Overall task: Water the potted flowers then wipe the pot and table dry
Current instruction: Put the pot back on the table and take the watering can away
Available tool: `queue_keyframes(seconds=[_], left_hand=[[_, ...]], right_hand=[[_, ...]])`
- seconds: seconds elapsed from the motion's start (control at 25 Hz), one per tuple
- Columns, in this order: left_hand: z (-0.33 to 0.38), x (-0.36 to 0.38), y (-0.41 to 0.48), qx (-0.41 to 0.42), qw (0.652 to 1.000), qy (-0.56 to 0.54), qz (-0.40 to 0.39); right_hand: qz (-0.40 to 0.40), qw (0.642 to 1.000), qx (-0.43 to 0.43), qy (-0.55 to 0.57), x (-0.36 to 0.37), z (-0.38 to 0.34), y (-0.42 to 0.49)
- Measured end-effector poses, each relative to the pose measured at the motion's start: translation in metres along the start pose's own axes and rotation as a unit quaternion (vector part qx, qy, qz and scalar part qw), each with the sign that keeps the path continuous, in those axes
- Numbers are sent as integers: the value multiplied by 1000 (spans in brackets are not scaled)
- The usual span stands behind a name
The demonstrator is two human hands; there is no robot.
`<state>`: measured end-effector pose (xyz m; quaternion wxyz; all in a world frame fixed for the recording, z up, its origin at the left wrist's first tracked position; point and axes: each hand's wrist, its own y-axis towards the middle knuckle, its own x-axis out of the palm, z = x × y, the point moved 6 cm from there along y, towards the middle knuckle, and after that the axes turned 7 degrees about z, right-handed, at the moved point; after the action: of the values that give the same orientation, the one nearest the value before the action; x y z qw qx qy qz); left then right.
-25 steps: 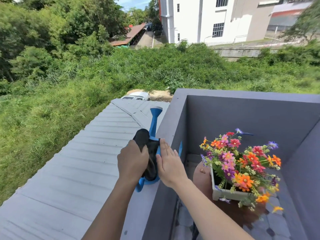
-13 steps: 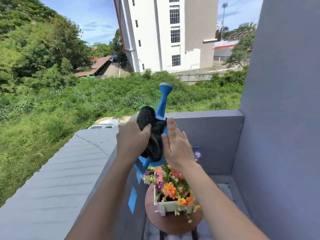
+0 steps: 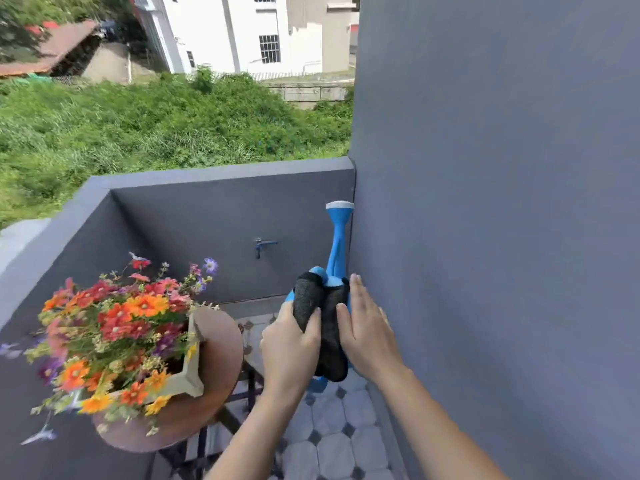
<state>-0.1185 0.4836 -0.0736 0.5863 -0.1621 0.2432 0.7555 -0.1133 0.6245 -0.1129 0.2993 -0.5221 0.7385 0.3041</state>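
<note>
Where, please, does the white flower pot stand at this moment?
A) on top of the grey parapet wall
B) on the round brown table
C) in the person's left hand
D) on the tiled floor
B: the white flower pot sits on the round brown table, while the left hand grips the black cloth against the blue watering can.
</note>
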Motion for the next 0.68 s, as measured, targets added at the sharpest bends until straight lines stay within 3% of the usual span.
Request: queue_keyframes(seconds=[0.32, 0.68], left_hand=[[-194, 171, -71, -99, 986, 60, -123], [-461, 339, -114, -150, 976, 97, -122]], right_hand=[[-92, 983, 138, -72, 179, 201, -56], [-188, 963, 141, -128, 431, 394, -85]])
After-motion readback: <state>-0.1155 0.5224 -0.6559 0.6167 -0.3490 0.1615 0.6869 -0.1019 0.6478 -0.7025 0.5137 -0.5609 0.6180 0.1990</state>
